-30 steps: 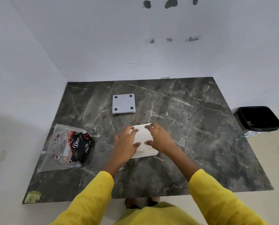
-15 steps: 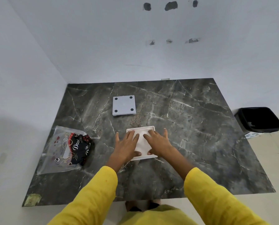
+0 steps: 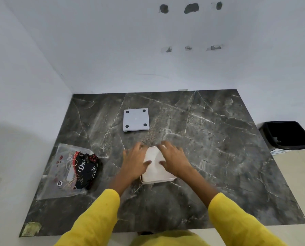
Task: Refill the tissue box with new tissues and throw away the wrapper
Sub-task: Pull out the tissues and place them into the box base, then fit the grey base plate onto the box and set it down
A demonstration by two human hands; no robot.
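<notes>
A white square tissue box [image 3: 158, 179] lies open side up on the dark marble table [image 3: 219, 157], with white tissues [image 3: 154, 162] inside it. My left hand [image 3: 135, 161] rests flat on the box's left side and my right hand [image 3: 174, 159] on its right side, fingers spread, both pressing down on the tissues. The box's grey bottom panel [image 3: 136, 119], with a black dot at each corner, lies apart on the table behind the box. The clear plastic wrapper [image 3: 72, 170] with red and black print lies crumpled at the table's left.
A black waste bin [image 3: 286, 135] stands on the floor beyond the table's right edge. White walls close in the table at the back and left. A yellowish sticker [image 3: 31, 230] sits at the front left corner.
The tissue stack has gone down into the box. Both hands went from gripping the stack's sides to lying flat on top of it, sliding slightly forward.
</notes>
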